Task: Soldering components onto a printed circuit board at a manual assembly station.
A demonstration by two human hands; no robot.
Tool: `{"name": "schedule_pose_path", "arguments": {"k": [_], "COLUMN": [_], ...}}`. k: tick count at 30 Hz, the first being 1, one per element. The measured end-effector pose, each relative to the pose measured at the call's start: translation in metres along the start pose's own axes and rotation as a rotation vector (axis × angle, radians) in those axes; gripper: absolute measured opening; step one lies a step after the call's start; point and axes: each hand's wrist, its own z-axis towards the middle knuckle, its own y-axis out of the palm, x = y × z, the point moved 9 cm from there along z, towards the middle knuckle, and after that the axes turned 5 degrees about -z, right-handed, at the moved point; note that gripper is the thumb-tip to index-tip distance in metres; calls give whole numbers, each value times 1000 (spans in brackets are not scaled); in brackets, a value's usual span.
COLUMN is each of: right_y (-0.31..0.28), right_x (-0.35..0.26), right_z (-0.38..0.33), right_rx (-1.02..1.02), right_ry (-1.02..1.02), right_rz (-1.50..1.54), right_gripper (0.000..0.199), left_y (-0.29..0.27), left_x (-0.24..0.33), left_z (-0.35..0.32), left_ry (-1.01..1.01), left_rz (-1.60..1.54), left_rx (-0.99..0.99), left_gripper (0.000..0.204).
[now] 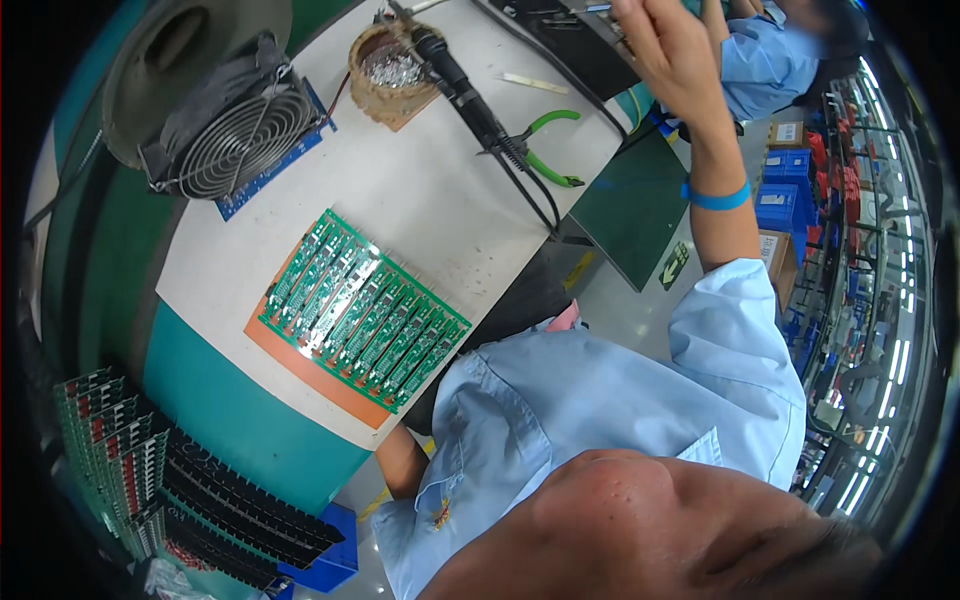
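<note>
My right hand (675, 55), with a blue band at the wrist, reaches to the top edge of the view beside a black mat (575, 50). Its fingers are bent together; the tips are cut off, so whatever they hold is hidden. My left forearm (402, 462) passes behind the table's near edge, and that hand is out of sight. Between the arms, a green circuit board panel (365, 310) with several strips lies on an orange sheet (325, 372). Neither visible arm touches it. Green-handled cutters (550, 150) lie near a black soldering iron (455, 80).
A brown round pot (392, 70) with silvery bits stands at the back. A fan with a wire guard (245, 145) stands at far left. Black racks (240, 500) with circuit boards are at lower left. Another person (765, 60) sits at upper right, near blue bins (785, 185).
</note>
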Motion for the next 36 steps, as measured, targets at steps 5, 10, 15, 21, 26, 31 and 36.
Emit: {"name": "schedule_pose_path", "arguments": {"k": [5,10,15,21,26,31,36], "right_y": [-1,-4,-3,-3,-4,-4,-2], "right_x": [-5,-15,-17,-16,-20,-23,-24], "right_z": [-38,-56,-61,-63,-66,-69,-69], "right_rx": [132,240,294,300,297,308,301], "right_ry": [-142,-332,-372,-359,-405,-433,-437], "right_rz": [455,531,636,728,792,769,781], "right_gripper": [7,12,11,10,10,10,10], "left_y": [27,25,-14,-25,-32,-47,-52], "left_x": [5,21,51,58,62,72,75], "left_z": [18,-29,-47,-52,-54,-62,-57], "left_ry": [-26,100,161,161,229,331,261], "left_rz": [204,297,286,364,173,440,342], "left_rx": [-154,-40,51,-59,166,420,238], "left_gripper": [78,75,72,72,73,73,73]}}
